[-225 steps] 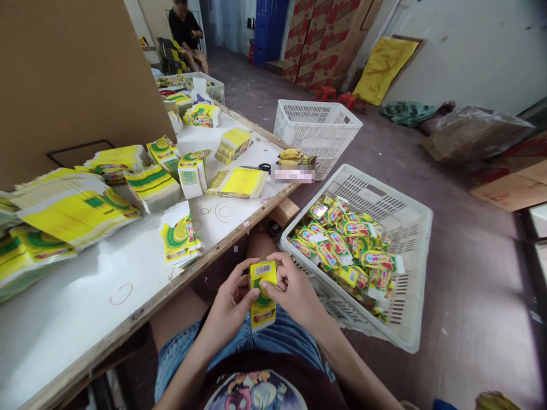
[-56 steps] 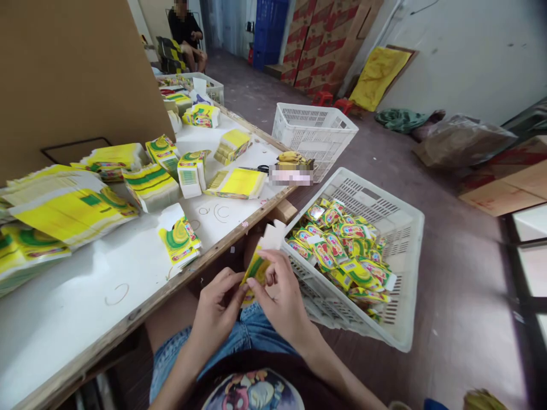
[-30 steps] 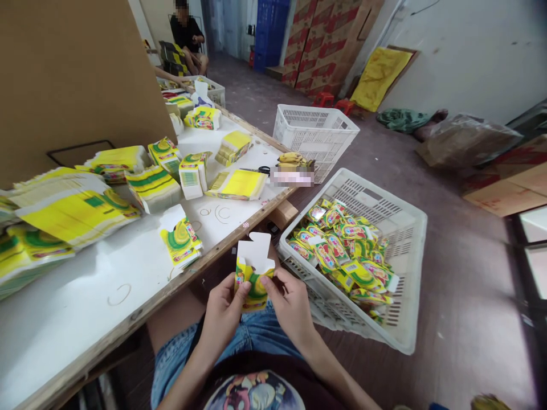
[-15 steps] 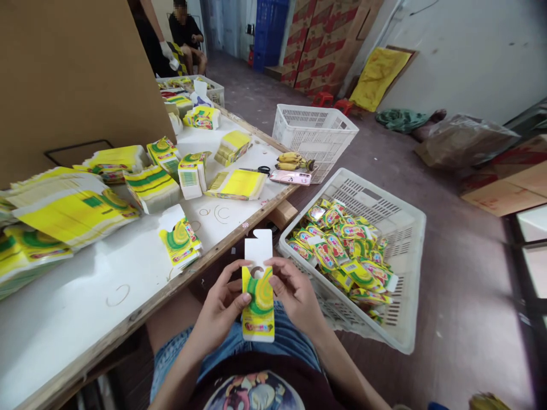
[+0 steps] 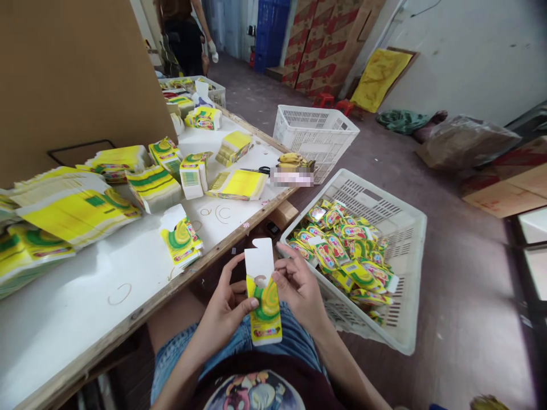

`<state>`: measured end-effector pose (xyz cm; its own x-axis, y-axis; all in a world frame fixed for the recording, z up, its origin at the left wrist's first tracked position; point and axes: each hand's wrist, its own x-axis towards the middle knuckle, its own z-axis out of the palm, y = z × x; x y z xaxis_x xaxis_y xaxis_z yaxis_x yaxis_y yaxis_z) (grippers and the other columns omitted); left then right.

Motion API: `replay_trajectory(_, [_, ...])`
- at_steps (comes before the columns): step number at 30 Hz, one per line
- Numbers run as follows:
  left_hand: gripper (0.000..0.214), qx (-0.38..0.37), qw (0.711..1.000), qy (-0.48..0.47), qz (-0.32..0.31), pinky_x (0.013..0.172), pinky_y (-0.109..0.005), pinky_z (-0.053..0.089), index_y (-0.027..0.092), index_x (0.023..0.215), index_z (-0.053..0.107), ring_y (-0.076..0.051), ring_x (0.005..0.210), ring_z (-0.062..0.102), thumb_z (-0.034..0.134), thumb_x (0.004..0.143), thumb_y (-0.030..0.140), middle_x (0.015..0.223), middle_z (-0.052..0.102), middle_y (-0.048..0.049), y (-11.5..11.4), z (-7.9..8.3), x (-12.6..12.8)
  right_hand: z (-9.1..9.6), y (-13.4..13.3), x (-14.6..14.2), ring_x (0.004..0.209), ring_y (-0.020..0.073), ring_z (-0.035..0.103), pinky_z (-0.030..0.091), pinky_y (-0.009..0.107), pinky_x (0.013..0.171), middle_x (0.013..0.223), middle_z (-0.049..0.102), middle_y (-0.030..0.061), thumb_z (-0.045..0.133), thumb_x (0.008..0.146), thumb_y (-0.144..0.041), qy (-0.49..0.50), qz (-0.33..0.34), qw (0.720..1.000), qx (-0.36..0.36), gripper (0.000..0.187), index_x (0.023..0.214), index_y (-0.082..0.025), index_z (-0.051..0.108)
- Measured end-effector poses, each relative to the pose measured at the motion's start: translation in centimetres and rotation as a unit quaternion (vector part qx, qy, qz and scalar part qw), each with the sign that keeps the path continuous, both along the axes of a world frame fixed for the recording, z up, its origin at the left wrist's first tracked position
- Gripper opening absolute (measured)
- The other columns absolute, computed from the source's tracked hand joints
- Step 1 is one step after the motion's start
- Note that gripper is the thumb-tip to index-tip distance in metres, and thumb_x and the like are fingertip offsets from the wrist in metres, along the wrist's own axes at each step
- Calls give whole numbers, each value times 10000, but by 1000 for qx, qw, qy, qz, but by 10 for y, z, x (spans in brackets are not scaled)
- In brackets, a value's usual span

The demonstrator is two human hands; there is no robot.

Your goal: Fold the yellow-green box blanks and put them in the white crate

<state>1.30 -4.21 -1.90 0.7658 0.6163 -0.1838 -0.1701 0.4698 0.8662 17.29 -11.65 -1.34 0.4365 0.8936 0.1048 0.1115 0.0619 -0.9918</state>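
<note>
In front of my lap is a small yellow-and-green carton (image 5: 265, 319) with a raised white flap and a cut-out at its upper edge. My left hand (image 5: 231, 302) grips its left side, thumb across the front. At the right edge is my right hand (image 5: 299, 290), thumb and bent fingers closed on the carton near the flap's base, the index finger stretched up beside the flap. On the table to the left lies a small pile of matching flat cartons (image 5: 182, 239). A white crate (image 5: 410, 273) at my right holds many similar cartons (image 5: 342, 245).
Stacks of yellow cartons (image 5: 77, 205) cover much of the white table (image 5: 85, 319). Scissors (image 5: 264, 169), bananas (image 5: 293, 160) and a blurred pink item (image 5: 294, 177) lie near its wooden edge. Another white crate (image 5: 316, 122) stands beyond. A person (image 5: 183, 40) stands at the back.
The carton has tilted slightly and shifted a little right and down. My right index finger has lifted off the flap. In the background, the standing person has moved right, in front of the seated person.
</note>
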Motion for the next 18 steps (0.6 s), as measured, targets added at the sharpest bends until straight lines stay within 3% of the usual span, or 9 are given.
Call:
replay_trajectory(3, [612, 12, 1000, 6, -9, 773, -299, 562, 230, 1339, 411, -202, 840, 725, 747, 830, 279, 979, 758, -70, 0, -1, 0, 2, 0, 3, 794, 181, 627, 512, 289, 721, 884, 657, 43, 575, 953, -314, -46, 13, 999, 17, 184, 1049, -209, 692])
replay_trajectory(6, [398, 51, 998, 44, 16, 732, -271, 556, 207, 1181, 553, -202, 839, 718, 733, 836, 291, 989, 763, -76, 1, -3, 1, 9, -1, 7, 856, 211, 612, 499, 322, 752, 894, 637, 68, 538, 966, -356, -98, 11, 994, 42, 267, 882, -203, 741])
replay_trajectory(8, [350, 85, 993, 78, 33, 725, -263, 551, 209, 1162, 587, -200, 841, 718, 717, 849, 298, 1017, 765, -75, 1, -5, 1, 11, -3, 9, 812, 204, 598, 487, 315, 723, 843, 628, 57, 556, 950, -367, -108, 25, 994, 20, 262, 890, -201, 750])
replay_trajectory(10, [352, 113, 987, 103, 41, 760, -272, 552, 213, 1193, 602, -217, 908, 719, 695, 864, 299, 1067, 759, -82, 0, -6, 2, 10, -3, 9, 744, 179, 596, 480, 289, 674, 823, 648, 31, 617, 906, -325, -82, 59, 994, -42, 194, 1017, -205, 722])
replay_trajectory(13, [386, 133, 984, 112, 39, 851, -310, 550, 203, 1244, 607, -264, 1074, 689, 674, 874, 289, 1148, 738, -108, 0, -9, 2, 4, -2, 7, 703, 155, 614, 477, 255, 638, 840, 676, 1, 652, 842, -221, -52, 98, 986, -121, 345, 1186, -214, 614])
replay_trajectory(18, [469, 107, 990, 93, 16, 888, -357, 550, 177, 1327, 559, -265, 1030, 699, 654, 889, 315, 1186, 724, -143, 0, -11, 0, 0, 2, 6, 548, 120, 487, 372, 226, 538, 626, 482, -78, 623, 822, -180, -147, 57, 976, -153, 285, 1106, -211, 610])
